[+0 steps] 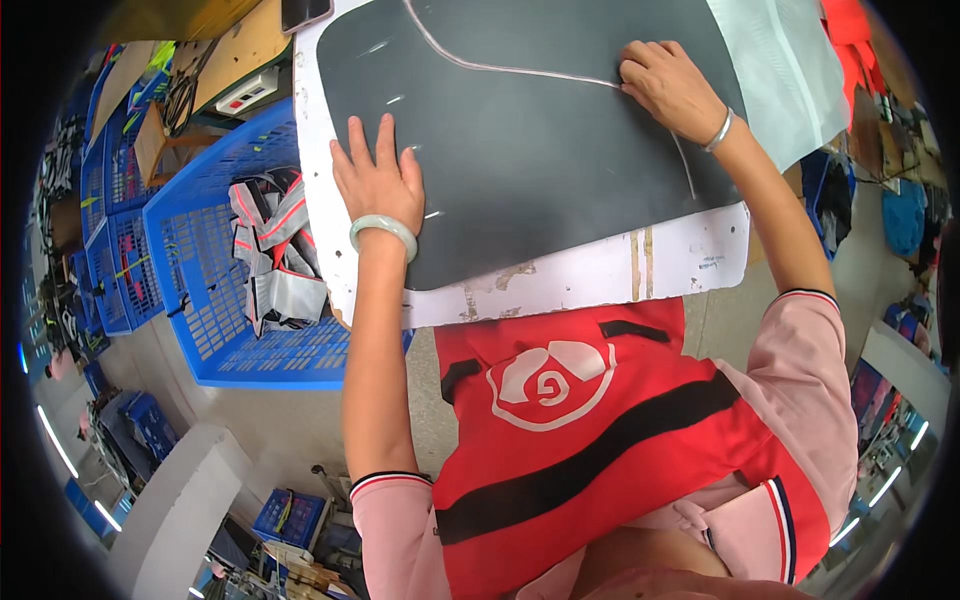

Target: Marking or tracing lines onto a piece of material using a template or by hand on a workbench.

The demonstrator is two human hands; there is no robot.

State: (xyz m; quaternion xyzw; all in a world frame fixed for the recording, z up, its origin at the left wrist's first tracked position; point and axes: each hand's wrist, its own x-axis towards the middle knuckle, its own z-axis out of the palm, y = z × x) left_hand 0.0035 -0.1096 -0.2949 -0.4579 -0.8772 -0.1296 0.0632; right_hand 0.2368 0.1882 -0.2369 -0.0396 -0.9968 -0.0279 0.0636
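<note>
On black mat [540, 150], left hand [380, 180] flat, fingers away

The counter [560, 290] has a white, worn surface with chipped paint along its near edge. At nine o'clock from it stands a large blue plastic crate [200, 300] on a grey concrete floor [290, 430]. More blue crates [110, 200] are stacked further at nine o'clock. A white pillar [170, 510] rises at seven o'clock. Long tube lamps [55, 440] shine at eight and at four o'clock.
</note>
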